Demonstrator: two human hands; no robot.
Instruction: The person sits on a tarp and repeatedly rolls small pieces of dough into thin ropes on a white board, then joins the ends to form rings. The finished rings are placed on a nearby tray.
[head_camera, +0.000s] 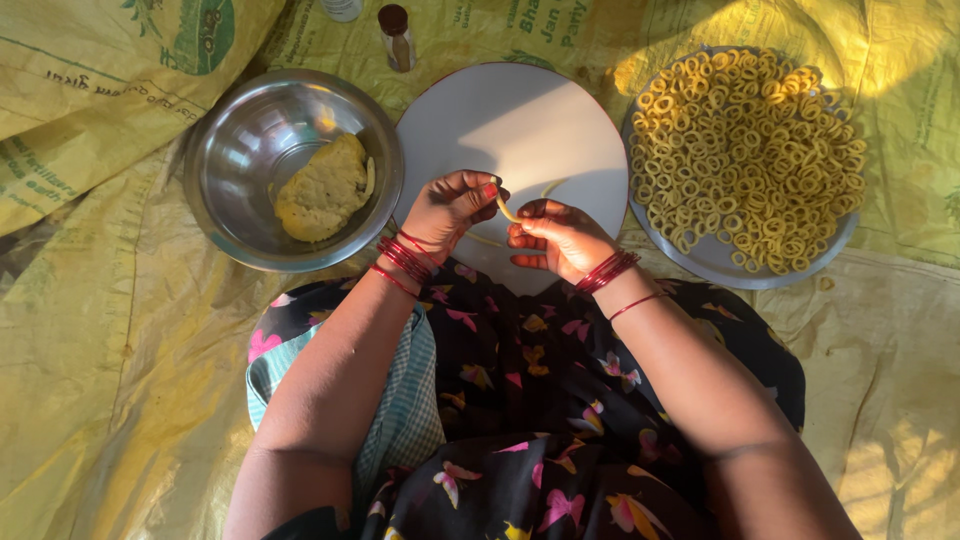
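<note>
Both hands meet over the near edge of a round white board (520, 125) that lies on a yellow sheet (90, 330). The left hand (450, 205) has its fingers curled in, the tips pinching one end of a thin strip of dough (506, 209). The right hand (555, 238) is likewise closed, its fingertips gripping the other end of the strip. Red bangles (405, 258) ring both wrists. At the board's left edge sits a steel bowl (225, 165) with a lump of dough (322, 188) inside. At its right edge a tray (715, 262) is heaped with dough rings (745, 150). A small bottle (397, 37) stands beyond the board's far edge.
</note>
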